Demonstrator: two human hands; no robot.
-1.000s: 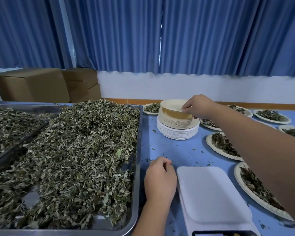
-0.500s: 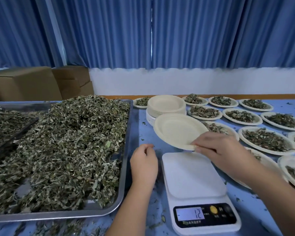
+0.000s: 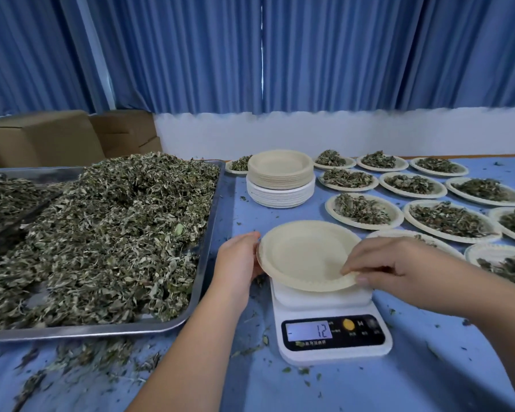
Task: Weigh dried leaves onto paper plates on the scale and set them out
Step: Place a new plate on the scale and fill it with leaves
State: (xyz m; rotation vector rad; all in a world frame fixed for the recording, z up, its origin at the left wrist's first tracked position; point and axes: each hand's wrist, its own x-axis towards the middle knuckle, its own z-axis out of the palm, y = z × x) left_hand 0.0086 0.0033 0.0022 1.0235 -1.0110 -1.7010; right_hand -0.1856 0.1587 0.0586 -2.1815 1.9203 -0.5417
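Right hand (image 3: 399, 263) pinches the empty plate (image 3: 304, 254) by its near rim, over the scale (image 3: 324, 310) at the surface's (image 3: 428, 367) near edge. Left hand (image 3: 238, 260) is against the left rim, grip unclear. I'd centre it flat, then zero the reading. I count one stack (image 3: 280, 185), two trays (image 3: 210, 233), twelve filled plates (image 3: 397, 214) in view.

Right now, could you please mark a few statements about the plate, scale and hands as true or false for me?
The plate at the scale is empty. True.
The right hand pinches the plate's rim. True.
The scale's display is blank. False: it reads 12.
The left hand is far from the plate. False: it touches the plate's left edge.
Filled plates lie right of the scale. True.
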